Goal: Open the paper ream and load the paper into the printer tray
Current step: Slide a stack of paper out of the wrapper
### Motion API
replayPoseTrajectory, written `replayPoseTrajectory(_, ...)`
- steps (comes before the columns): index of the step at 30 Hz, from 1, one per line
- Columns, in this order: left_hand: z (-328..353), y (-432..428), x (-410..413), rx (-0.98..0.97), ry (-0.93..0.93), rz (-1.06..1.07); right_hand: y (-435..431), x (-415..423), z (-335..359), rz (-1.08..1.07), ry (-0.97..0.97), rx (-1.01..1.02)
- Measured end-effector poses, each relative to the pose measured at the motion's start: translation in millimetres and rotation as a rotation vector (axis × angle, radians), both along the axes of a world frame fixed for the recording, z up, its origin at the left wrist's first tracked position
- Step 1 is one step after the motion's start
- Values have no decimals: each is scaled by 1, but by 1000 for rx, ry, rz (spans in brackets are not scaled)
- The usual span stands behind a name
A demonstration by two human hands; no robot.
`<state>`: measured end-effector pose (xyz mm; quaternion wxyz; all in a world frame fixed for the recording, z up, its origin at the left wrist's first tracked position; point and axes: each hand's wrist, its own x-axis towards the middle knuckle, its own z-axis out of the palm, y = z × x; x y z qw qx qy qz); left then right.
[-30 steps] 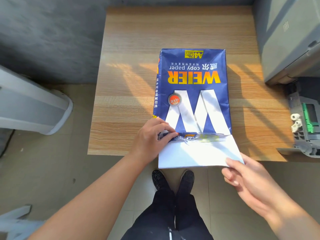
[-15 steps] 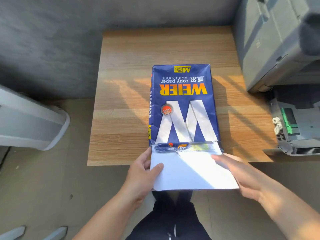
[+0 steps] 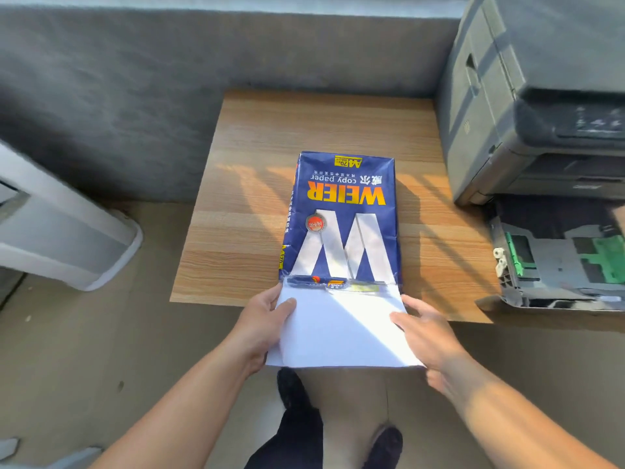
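Standing at far left on the floor: 1 white appliance [image 3: 67,238], partly cropped. Lying centre on the wooden table [image 3: 243,204]: 1 blue paper ream [image 3: 341,218], lettered WEIER, wrapper torn open at its near end. Projecting from that end past the table edge: 1 white paper stack [image 3: 341,330]. Gripping the stack's left edge: left hand [image 3: 262,328], thumb on top, fingers curled beneath. Clasping the stack's right edge: right hand [image 3: 427,336], fingers closed around the sheets. Sitting at right: 1 grey printer [image 3: 527,96], with 1 printer tray [image 3: 558,262] pulled out in front, green guides showing.
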<state>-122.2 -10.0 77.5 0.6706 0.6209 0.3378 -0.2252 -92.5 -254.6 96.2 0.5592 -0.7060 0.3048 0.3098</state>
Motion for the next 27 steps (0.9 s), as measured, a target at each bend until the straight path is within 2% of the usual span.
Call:
replayPoseTrajectory(8, 10, -15, -2, 47, 11, 124, -14, 37, -12, 79, 205, 22)
replayPoseTrajectory(12, 6, -13, -1, 58, 28, 148, -21, 38, -30, 93, 236, 44)
replayPoseTrajectory(16, -1, -8, -4, 44, 76, 158, -14, 34, -16, 82, 288, 126)
replayPoseTrajectory(19, -10, -4, -10, 51, 139, 133, -9, 28, -20, 39, 279, 191)
replayPoseTrajectory(25, -34, 0, -21, 137, 176, 32, -1, 11, -37, -15, 196, 179)
replayPoseTrajectory(27, -37, 3, -18, 112, 178, 16, -2, 9, -40, -38, 175, 195)
